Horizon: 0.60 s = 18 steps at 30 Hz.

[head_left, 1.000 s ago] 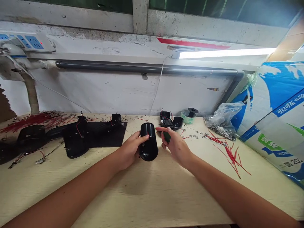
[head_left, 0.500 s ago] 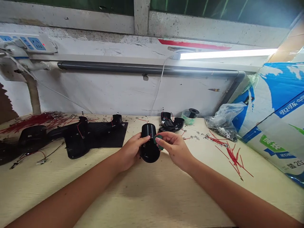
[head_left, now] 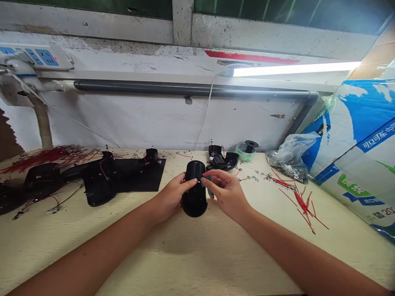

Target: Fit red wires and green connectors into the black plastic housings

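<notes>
My left hand point(head_left: 173, 196) wraps around a black plastic cylindrical housing point(head_left: 194, 201), which stands upright above the bench with a short red wire at its upper side. My right hand point(head_left: 227, 194) pinches a small green part point(head_left: 210, 186) against the housing's right side. Its fingers hide most of the part, so I cannot tell exactly what it is. Behind my hands, a black half-shell point(head_left: 226, 161) with red wires lies open on the bench.
A black mat point(head_left: 137, 174) carries black housings with wires, and a heap of red wires point(head_left: 46, 157) lies at the far left. Loose metal clips, cut red wires point(head_left: 304, 204), a green tape roll point(head_left: 245, 152), a plastic bag of hardware point(head_left: 288, 158) and a large printed sack point(head_left: 352, 152) lie to the right.
My hands have drawn closer together. The green part now sits against the housing's right side, and the housing stands slightly lower in view.
</notes>
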Each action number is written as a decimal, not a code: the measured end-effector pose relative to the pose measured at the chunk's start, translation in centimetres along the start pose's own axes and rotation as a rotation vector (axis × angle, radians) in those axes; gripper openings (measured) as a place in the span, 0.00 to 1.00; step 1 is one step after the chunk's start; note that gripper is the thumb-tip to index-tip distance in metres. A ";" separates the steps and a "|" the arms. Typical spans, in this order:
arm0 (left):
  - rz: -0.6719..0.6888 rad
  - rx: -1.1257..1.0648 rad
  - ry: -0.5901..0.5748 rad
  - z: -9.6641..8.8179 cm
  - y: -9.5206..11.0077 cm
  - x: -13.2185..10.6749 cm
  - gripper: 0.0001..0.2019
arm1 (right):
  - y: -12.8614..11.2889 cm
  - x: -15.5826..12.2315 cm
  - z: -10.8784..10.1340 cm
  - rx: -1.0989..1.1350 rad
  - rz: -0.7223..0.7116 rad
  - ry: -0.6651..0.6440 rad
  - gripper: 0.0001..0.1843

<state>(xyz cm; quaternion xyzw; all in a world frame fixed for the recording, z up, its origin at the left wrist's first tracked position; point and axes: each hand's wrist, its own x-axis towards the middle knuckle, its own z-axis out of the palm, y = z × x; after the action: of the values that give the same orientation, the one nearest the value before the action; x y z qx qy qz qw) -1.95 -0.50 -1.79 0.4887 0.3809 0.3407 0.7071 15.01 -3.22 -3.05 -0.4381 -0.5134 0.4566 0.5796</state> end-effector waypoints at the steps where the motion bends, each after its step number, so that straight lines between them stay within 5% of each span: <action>1: 0.004 0.005 -0.005 0.0 0.0 0.0 0.17 | -0.1 0.0 0.0 0.010 0.002 0.002 0.17; 18: 0.009 -0.008 0.018 -0.3 -0.5 0.3 0.26 | -0.1 -0.2 0.2 -0.066 -0.007 -0.018 0.18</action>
<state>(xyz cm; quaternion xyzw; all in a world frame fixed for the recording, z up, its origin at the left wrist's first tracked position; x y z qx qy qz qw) -1.98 -0.33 -2.42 0.4846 0.3839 0.3498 0.7039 14.82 -3.48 -2.94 -0.4509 -0.5350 0.4413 0.5618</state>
